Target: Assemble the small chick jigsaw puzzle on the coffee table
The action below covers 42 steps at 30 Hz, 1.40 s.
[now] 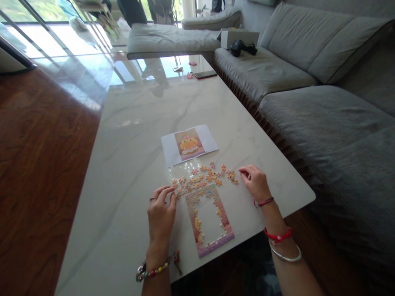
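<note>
Head view: puzzle frame [210, 220] lay between the hands, long axis 12–6 o'clock.
Loose pieces [202, 179]: at 12 o'clock of frame.
Left hand [161, 213]: fingers pinched at the pieces' left end; nearer.
Right hand [255, 183]: curled, fingertips on table [135, 135]; grip unclear.
Edge: near rim at 6 o'clock; open room at 12.
Picture sheet [189, 144]: beyond the pieces.

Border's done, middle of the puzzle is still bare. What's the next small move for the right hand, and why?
Probably pinch up one loose piece from the scatter by the right hand and try it inside the puzzle frame. Its border is joined but its centre is bare, the loose pieces lie just above it, and the right fingertips already rest at their right end. The left hand sits at the other end.
</note>
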Motion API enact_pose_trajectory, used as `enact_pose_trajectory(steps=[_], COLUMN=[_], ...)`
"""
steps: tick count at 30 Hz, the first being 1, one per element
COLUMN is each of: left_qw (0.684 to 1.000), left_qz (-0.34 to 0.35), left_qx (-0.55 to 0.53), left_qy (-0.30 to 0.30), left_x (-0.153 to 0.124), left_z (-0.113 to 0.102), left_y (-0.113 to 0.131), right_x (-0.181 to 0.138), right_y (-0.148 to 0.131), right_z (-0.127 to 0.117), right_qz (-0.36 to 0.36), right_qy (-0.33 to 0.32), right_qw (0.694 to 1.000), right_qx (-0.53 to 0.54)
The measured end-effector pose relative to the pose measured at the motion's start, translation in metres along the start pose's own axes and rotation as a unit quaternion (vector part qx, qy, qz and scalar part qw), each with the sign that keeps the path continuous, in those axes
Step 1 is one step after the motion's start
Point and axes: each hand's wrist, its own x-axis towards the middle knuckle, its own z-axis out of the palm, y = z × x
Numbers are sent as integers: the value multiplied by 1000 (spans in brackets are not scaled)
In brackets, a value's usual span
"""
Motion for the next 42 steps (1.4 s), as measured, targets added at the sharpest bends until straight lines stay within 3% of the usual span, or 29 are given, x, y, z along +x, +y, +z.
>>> enact_pose_trajectory(steps=[18,42], left_qw=[998,998], left_qz=[-45,-38], left_qx=[-8,-23], left_qy=[44,37], left_x=[-7,-8], left_z=[-12,-14], left_y=[-8,-11], right_x=[-9,-8], right_y=[-30,-31], right_z=[31,30], right_qz=[-120,-109], right_qy=[-55,-52], right_qw=[991,993], right_qx=[-6,3])
